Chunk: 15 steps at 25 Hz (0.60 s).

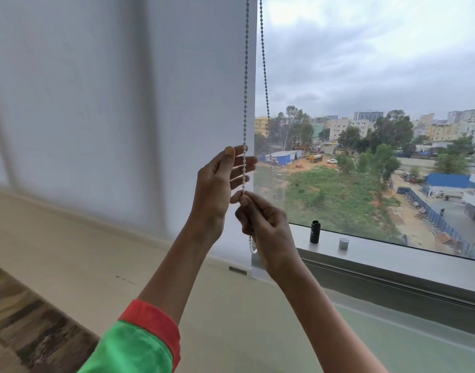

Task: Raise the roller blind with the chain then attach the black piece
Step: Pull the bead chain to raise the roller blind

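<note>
Right hand (263,222) pinches white beaded chain (245,103); left hand (220,181) spread beside it.

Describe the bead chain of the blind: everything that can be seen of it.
The bead chain is a loop of small pale beads, plastic by the look, hanging in two strands at the right edge of the white roller blind. The near strand runs straight and taut from the top of the picture into the right hand, which pinches it. The left hand is open, its fingers beside that strand. The far strand hangs before the glass. The loop's bottom shows below the right hand.
</note>
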### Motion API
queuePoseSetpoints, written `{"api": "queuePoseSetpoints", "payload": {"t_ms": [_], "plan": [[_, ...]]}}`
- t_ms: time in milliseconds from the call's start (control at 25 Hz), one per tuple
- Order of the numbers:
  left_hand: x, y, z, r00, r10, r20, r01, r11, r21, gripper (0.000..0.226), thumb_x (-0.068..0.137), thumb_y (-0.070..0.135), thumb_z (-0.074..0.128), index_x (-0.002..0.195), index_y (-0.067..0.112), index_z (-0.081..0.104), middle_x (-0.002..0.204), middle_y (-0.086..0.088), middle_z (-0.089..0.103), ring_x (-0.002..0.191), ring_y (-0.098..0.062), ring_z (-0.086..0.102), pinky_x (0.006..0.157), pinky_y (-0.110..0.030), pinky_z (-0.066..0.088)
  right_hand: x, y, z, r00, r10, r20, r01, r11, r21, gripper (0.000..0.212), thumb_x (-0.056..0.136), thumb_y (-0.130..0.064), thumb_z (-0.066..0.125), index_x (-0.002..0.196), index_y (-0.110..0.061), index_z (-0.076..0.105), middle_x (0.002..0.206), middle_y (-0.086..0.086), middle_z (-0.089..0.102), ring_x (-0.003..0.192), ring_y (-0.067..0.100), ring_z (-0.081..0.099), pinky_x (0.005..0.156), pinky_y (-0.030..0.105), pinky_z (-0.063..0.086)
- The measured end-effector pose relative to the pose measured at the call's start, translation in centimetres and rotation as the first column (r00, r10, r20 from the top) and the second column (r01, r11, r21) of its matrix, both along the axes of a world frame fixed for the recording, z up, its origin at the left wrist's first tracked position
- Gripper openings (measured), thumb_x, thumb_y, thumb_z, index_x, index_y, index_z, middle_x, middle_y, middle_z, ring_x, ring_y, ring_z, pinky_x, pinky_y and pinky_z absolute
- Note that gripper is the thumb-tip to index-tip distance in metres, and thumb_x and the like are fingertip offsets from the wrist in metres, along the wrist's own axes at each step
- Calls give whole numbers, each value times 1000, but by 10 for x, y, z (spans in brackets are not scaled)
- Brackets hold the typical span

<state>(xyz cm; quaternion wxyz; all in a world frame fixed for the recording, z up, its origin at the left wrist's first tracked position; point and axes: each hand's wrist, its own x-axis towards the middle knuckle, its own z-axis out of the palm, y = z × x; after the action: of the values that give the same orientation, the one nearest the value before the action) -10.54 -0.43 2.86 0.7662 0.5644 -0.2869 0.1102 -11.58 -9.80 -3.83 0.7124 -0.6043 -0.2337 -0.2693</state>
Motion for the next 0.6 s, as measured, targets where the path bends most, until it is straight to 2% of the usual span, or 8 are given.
{"api": "queuePoseSetpoints", "payload": {"t_ms": [40, 120, 200, 280, 440, 520, 600], "plan": [[1, 1, 11, 1000, -15, 20, 15, 1000, -12, 31, 100, 30, 36, 110, 18, 63, 98, -2, 73, 95, -16, 70, 83, -29, 55, 0, 1, -10, 1000, 4, -14, -4, 1000, -23, 21, 93, -18, 50, 84, -19, 68, 52, -10, 39, 52, 9, 32, 49, 16, 26], [3, 2, 28, 998, -24, 62, 26, 999, -30, 28, 98, 34, 41, 107, 21, 63, 82, 2, 69, 72, -10, 65, 66, -22, 51, 0, 2, -27, 999, 8, -51, -10, 999, -47, 20, 92, -20, 49, 84, -18, 68, 52, -11, 39, 52, 8, 33, 50, 15, 27], [3, -3, 32, 996, 14, 89, -11, 999, -32, 24, 96, 33, 46, 96, 21, 67, 63, 4, 51, 54, -6, 42, 53, -21, 34, 1, 4, -36, 996, 10, -87, -16, 997, -71, 21, 93, -18, 49, 84, -17, 68, 51, -11, 40, 52, 8, 33, 50, 15, 28], [0, -10, 25, 996, 36, 76, -31, 997, -66, 23, 96, 29, 49, 82, 23, 67, 59, 3, 37, 51, -7, 30, 50, -21, 24, 4, 4, -39, 993, 20, -113, -30, 996, -85, 23, 94, -14, 49, 83, -17, 68, 51, -10, 41, 51, 7, 33, 49, 15, 28], [-4, -12, 4, 998, 16, 55, -12, 997, -76, 26, 95, 27, 51, 74, 26, 67, 54, 8, 36, 50, -8, 26, 48, -20, 23, 6, -14, -48, 969, 115, -220, -141, 984, -107, 23, 95, -21, 50, 87, -12, 69, 55, -7, 50, 49, 9, 38, 50, 19, 33], [-5, -7, -7, 999, 9, 40, -6, 996, -87, 25, 94, 29, 52, 75, 26, 68, 52, 10, 37, 50, -8, 27, 49, -20, 24, 4, -27, -51, 935, 181, -306, -214, 974, -78, 37, 93, -36, 48, 95, -6, 70, 65, 2, 62, 55, 15, 51, 57, 23, 43], [-6, -5, -16, 999, 5, 43, -1, 995, -95, 23, 93, 30, 52, 76, 25, 68, 52, 10, 36, 51, -9, 27, 48, -19, 25, 4, -38, -42, 909, 186, -372, -208, 978, -18, 56, 89, -50, 42, 98, -3, 71, 78, 11, 70, 69, 21, 64, 66, 27, 52]]}}
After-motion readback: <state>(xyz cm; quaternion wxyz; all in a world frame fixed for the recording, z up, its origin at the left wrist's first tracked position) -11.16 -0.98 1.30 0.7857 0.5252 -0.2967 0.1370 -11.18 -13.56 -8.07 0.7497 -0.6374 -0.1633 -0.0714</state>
